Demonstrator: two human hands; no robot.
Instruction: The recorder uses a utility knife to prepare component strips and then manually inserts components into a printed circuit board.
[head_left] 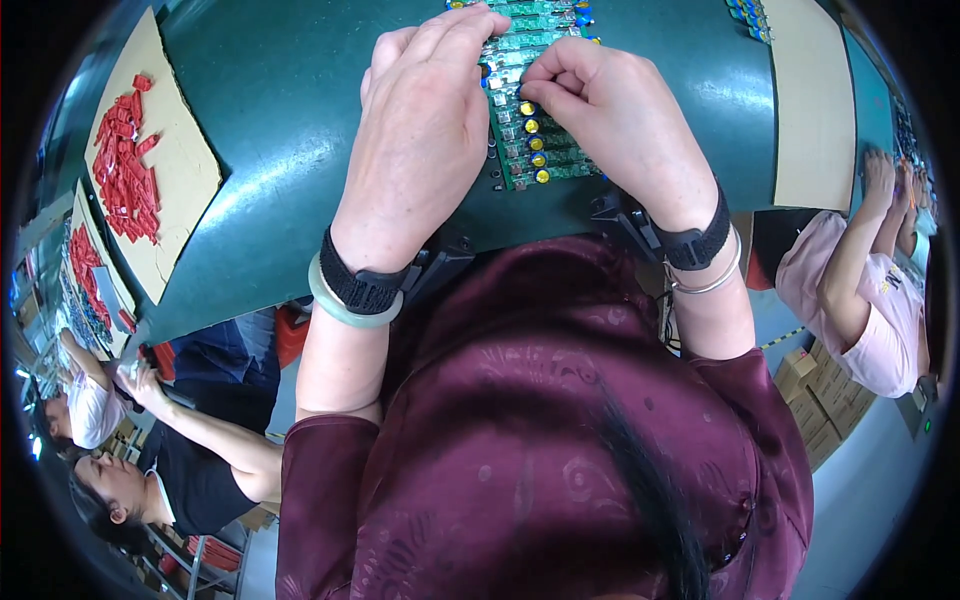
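A long panel of green circuit boards [535, 150] with yellow and blue round parts lies on the dark green belt [290, 140] in front of me. My left hand [425, 130] rests flat over the panel's left side, fingers together, covering part of it. My right hand [600, 105] sits on the panel's right side with its fingertips pinched against the boards near the middle; what lies under the fingertips is too small to tell. Both wrists wear black straps, the left also a pale green bangle and the right a thin silver bangle.
A tan cardboard sheet [185, 190] with a heap of small red parts [125, 160] lies on the belt to the left. Another tan sheet [815, 100] lies to the right. Other people work at the lower left [190, 450] and at the right [870, 290]. Cardboard boxes [810, 400] stand on the floor.
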